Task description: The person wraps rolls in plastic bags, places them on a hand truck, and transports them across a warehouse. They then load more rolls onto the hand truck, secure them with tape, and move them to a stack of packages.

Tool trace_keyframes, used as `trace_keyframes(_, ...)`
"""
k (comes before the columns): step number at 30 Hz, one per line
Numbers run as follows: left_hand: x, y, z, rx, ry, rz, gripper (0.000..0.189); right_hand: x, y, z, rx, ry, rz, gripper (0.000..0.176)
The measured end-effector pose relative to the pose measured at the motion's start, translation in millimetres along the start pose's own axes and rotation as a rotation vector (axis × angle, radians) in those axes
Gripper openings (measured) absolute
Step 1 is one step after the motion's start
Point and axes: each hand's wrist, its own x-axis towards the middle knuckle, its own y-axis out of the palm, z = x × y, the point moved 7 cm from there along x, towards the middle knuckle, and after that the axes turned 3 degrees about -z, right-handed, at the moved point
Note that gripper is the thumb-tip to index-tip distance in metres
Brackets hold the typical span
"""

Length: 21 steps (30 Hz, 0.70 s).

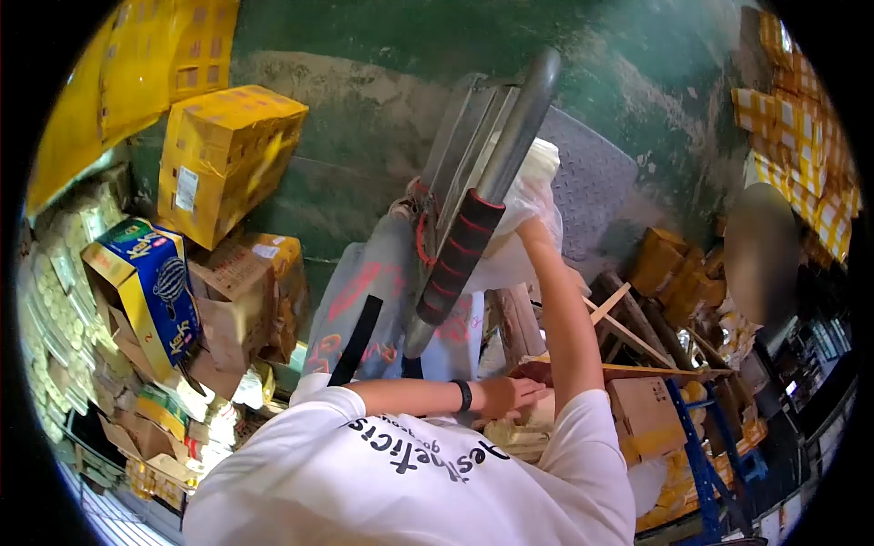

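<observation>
My right hand [530, 227] reaches forward to a white plastic bag [519, 250] and appears to grip its upper part, with the fingertips partly hidden. The bag sits by a grey textured platform [592, 177]. Close to it on the left rises the tubular metal handle [519, 127] of a cart, with a black and red foam grip [462, 257]. Across my body lies my left hand [512, 395], a dark band on its wrist. Its fingers are stretched out over a tan surface I cannot make out.
At the left stand a yellow-taped carton [228, 150] and an open blue and yellow box [150, 291]. Wooden poles and slats [628, 328] lean at the right, near a brown carton [646, 414] and a blue metal frame [701, 464]. A person [765, 255] is farther right.
</observation>
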Motion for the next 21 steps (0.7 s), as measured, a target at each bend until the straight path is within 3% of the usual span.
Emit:
trace_keyframes(1, 2, 8, 7, -0.053, -0.073, 0.051, 0.052, -4, -9, 8, -0.017, -0.007, 0.036, 0.035)
trace_keyframes(2, 5, 7, 12, -0.028, -0.039, -0.051, 0.056, -6, -14, 14, -0.031, 0.004, 0.081, 0.036)
trace_keyframes(3, 8, 6, 30, -0.367, -0.056, -0.112, 0.043, -6, -12, 17, -0.042, 0.023, 0.137, 0.036)
trace_keyframes(5, 3, -55, 46, -0.576, -0.265, -0.369, 0.022, -1, -7, 20, -0.061, 0.048, 0.232, 0.037)
trace_keyframes(8, -30, -125, 106, -0.072, -0.658, -0.96, 0.012, 21, 18, 6, -0.023, 0.1, 0.375, 0.038)
trace_keyframes(11, -39, -155, 112, -0.144, -0.584, -1.188, 0.009, 40, 31, -19, 0.056, 0.139, 0.418, 0.039)
trace_keyframes(15, -19, -126, 107, -0.19, -0.55, -0.933, 0.013, 70, 44, -32, 0.083, 0.237, 0.369, 0.04)
trace_keyframes(21, -17, -116, 110, -0.162, -0.516, -0.939, 0.011, 82, 54, -26, 0.032, 0.33, 0.27, 0.042)
